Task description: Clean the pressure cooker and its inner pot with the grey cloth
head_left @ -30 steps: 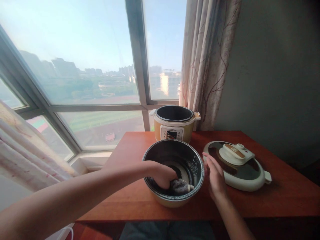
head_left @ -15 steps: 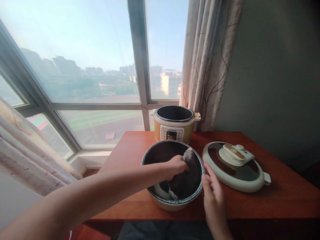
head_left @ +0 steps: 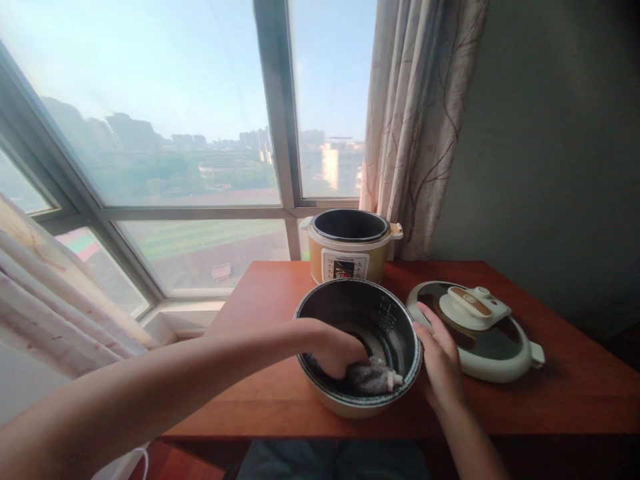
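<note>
A dark-lined inner pot (head_left: 385,313) with a gold outside sits at the near part of the table, its mouth tipped slightly toward me. Inside it my left hand (head_left: 337,350) is closed on a grey cloth (head_left: 374,379), pressed against the near inner wall; some of the fingers are hidden. My right hand (head_left: 440,357) grips the pot's right side at the rim, with fingers along the outside. Behind the pot stands the pressure cooker body (head_left: 349,257), open on top, with a control panel in front.
The cooker lid (head_left: 480,343), cream-rimmed with a handle on top, lies to the right beside my right hand. All this rests on a reddish wooden table (head_left: 240,407). Windows and curtains (head_left: 410,133) stand behind, and a grey wall is at right.
My left hand has moved the cloth from the right inner wall down to the near side of the pot. The pot and my right hand have shifted slightly right.
</note>
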A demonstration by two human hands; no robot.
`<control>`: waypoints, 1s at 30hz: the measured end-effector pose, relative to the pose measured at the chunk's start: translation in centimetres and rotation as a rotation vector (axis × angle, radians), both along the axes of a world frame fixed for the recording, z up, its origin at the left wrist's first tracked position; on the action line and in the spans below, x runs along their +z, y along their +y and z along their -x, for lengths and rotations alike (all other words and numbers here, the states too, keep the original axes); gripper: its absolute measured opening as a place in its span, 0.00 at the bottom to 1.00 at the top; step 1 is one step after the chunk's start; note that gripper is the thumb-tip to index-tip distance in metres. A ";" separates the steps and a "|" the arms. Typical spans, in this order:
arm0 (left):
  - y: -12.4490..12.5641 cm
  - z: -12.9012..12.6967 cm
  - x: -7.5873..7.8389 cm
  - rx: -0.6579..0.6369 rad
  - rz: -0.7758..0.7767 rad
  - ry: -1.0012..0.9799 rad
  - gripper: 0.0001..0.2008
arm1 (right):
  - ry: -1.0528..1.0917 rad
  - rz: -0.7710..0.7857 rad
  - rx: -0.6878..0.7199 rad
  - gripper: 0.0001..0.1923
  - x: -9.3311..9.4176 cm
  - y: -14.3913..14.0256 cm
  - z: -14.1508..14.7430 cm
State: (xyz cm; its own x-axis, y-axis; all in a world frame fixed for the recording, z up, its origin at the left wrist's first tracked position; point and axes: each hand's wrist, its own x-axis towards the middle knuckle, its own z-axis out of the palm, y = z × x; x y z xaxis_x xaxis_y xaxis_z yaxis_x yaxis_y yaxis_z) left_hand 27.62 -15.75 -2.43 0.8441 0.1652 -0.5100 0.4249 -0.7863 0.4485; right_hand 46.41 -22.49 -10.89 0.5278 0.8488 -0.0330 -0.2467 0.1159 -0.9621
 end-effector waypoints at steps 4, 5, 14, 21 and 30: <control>1.8 2.1 -0.2 -0.150 0.073 0.104 0.19 | 0.052 0.014 0.108 0.41 0.4 0.7 -0.8; 2.2 2.3 -0.3 -0.144 0.078 0.112 0.20 | 0.034 0.007 0.131 0.40 0.3 0.7 -0.8; 0.2 1.2 -1.3 -0.106 -0.548 0.213 0.11 | -0.217 -0.003 0.272 0.37 0.2 0.8 -1.4; 1.5 -2.1 -2.3 -0.340 -0.587 -0.079 0.16 | -0.224 -0.004 0.238 0.36 0.2 0.8 -1.2; 4.5 -0.9 -3.4 0.035 -0.568 -0.030 0.09 | -0.232 -0.034 0.169 0.36 0.0 0.5 -0.6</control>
